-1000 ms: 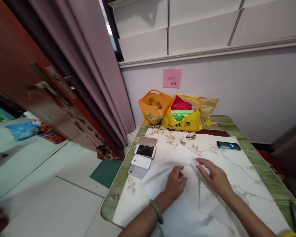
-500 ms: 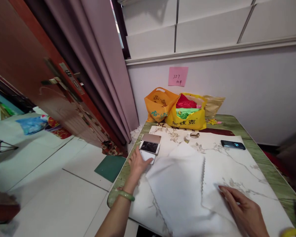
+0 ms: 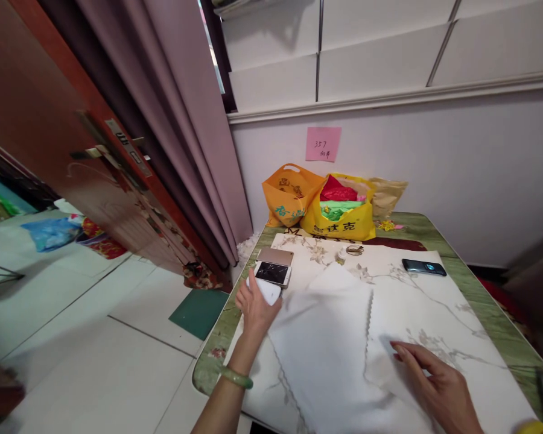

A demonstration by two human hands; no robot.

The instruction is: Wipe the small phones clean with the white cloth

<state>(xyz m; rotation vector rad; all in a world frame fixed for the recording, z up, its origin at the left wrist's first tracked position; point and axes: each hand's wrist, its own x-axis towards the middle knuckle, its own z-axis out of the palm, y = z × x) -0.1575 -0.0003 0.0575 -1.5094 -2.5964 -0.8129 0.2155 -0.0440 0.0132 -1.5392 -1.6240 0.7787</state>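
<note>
The left hand [image 3: 257, 308] is gripping a white, rectangular, hard-cased phone [image 3: 269, 292] at ten o'clock of the white, zigzag-edged fabric sheet [image 3: 328, 343]. At four o'clock, the right hand [image 3: 438, 383] is curling; whether it is pinching fabric cannot be told.

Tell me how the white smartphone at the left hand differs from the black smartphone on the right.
The white smartphone has a pale upward face; the black smartphone is dark with a blue patch. The left hand has its grip on the white smartphone, while no hand touches the black smartphone. The white smartphone is close to other phones; the black smartphone lies apart. Both are slim handsets.
</note>
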